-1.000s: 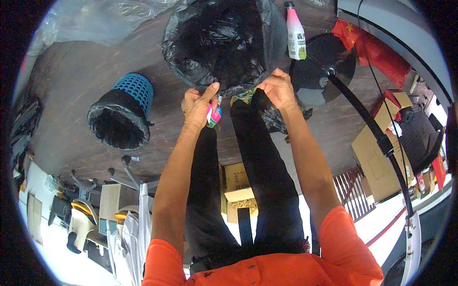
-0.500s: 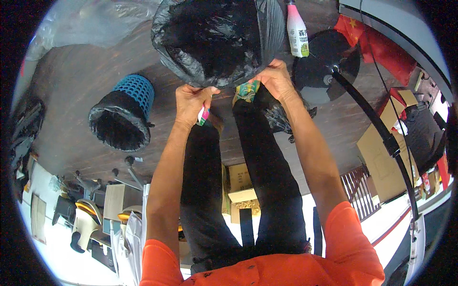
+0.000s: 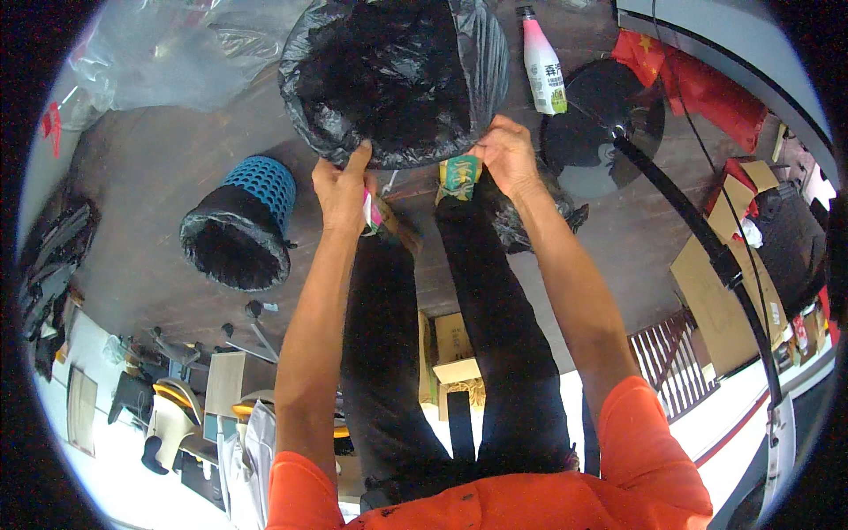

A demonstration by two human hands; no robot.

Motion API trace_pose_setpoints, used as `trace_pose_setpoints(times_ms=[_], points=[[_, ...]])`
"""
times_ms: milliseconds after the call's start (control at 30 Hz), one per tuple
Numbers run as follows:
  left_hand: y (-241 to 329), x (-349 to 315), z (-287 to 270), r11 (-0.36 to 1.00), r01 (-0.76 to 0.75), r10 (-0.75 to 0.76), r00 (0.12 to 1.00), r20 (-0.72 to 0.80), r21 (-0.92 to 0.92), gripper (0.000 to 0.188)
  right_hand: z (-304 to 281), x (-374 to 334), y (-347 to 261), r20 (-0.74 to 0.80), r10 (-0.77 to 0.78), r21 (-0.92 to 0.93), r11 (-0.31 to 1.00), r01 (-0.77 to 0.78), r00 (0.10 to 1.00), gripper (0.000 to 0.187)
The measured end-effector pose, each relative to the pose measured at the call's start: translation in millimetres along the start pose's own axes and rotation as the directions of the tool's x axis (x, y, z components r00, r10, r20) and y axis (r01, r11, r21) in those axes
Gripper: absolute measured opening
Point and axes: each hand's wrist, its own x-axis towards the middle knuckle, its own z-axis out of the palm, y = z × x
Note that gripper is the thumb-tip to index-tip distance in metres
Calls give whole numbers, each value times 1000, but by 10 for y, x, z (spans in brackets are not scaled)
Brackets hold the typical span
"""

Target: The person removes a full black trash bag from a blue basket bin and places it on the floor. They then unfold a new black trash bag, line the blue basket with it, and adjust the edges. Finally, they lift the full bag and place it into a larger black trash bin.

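Observation:
A black plastic garbage bag (image 3: pixel 305 106) with a wide round mouth stands in front of me, its film folded over the rim; the container beneath is hidden. At the near left of the rim, my left hand (image 3: pixel 340 190) is closed on the bag, thumb over the edge. Just below that hand shows a small pink, white and green piece (image 3: pixel 371 214); whether the hand holds it I cannot tell. My right hand (image 3: pixel 510 157) pinches the bag's edge at the near right. Below the bag, between my hands, is a green-and-yellow shoe (image 3: pixel 458 177).
A blue mesh wastebasket (image 3: pixel 265 183) lined with black film tilts at the left. Near the right rim stand a pink-and-white bottle (image 3: pixel 542 66) and a round black base (image 3: pixel 609 124) with a pole. Clear plastic sheeting (image 3: pixel 168 57) lies far left, cardboard (image 3: pixel 724 300) at right.
My left hand has slid a little left along the rim, its thumb now raised over the edge. My right hand stays on the bag's edge. The whole view has shifted slightly.

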Motion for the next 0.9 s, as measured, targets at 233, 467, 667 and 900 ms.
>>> trace_pose_setpoints(times_ms=[233, 467, 667, 900], points=[[-8, 24, -32, 1000, 11, -11, 1000, 25, -2, 34, 128, 34, -295, -81, -150, -98, 985, 141, 985, 11], [41, 5, -22, 995, 79, -79, 997, -5, -59, 32, 308, 174, -130, -254, -38, 257, 961, 105, 967, 7], [65, 35, -7, 998, 38, -37, 999, 28, -45, 22, 115, 466, 36, -350, -59, -128, 992, 15, 935, 21], [2, 127, -173, 999, -8, 10, 998, 63, -40, 14, 26, 272, -168, -231, -399, -796, 602, 63, 887, 19]])
